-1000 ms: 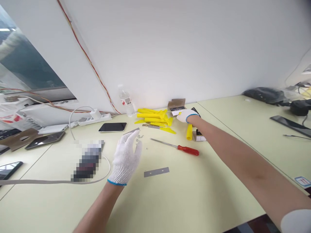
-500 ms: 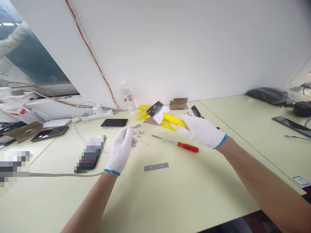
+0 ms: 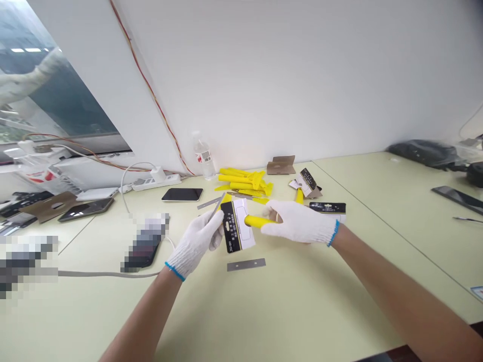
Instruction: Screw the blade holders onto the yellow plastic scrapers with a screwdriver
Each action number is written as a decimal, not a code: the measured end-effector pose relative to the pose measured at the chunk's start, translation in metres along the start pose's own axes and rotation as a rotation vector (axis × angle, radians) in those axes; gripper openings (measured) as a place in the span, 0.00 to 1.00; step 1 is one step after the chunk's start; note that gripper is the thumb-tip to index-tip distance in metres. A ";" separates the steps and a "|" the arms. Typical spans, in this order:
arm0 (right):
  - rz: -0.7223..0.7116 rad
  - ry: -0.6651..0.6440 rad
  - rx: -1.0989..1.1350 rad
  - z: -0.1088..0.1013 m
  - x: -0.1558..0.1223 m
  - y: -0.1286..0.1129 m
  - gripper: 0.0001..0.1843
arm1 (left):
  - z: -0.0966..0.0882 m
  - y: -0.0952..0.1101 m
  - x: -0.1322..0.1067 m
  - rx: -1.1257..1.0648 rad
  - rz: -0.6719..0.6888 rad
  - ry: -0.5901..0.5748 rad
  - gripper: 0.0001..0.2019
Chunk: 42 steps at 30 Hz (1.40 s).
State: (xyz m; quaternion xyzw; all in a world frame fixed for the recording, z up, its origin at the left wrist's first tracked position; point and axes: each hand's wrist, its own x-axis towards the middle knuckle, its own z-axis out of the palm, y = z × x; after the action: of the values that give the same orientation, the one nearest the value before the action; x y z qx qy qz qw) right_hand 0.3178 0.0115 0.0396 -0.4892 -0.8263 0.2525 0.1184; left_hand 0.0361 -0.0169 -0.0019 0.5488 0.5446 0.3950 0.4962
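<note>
A yellow scraper [image 3: 259,221] passes through a black-and-white packaging card [image 3: 243,236]. Wrapped round its handle is my right hand [image 3: 298,222], in a white knit glove. My left hand [image 3: 198,239], gloved the same way, pinches the card's left edge beside the scraper's head, where a grey metal strip shows. Below the hands, a loose flat blade [image 3: 246,265] with small holes lies on the table. Another blade [image 3: 208,203] lies just past my left fingers. Several yellow scrapers [image 3: 245,178] are piled behind the card. The red-handled screwdriver and the screws are hidden.
Packaging cards [image 3: 307,182] lie at the right, one partly under my right wrist. A folded brown card [image 3: 281,165] and a water bottle [image 3: 204,157] stand by the wall. Phones [image 3: 182,194], a power strip [image 3: 157,181] and a white cable [image 3: 109,274] are on the left.
My right hand has brought the scraper and its card left and nearer, over the screwdriver. My left hand now meets the card. The view has shifted slightly.
</note>
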 end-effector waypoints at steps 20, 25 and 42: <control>-0.058 -0.274 0.394 -0.022 -0.015 0.024 0.21 | -0.029 0.009 -0.001 -0.052 -0.019 0.018 0.27; -0.156 -0.208 0.303 -0.005 -0.015 0.006 0.21 | -0.028 0.006 0.000 -0.007 -0.006 0.028 0.28; -0.127 -0.263 0.332 -0.013 -0.032 0.001 0.27 | -0.061 0.012 -0.002 -0.351 0.108 0.333 0.20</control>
State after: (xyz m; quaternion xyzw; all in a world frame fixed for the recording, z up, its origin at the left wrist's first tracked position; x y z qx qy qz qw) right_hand 0.3400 -0.0118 0.0522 -0.3726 -0.8110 0.4389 0.1042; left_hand -0.0208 -0.0109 0.0221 0.4099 0.5117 0.5946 0.4653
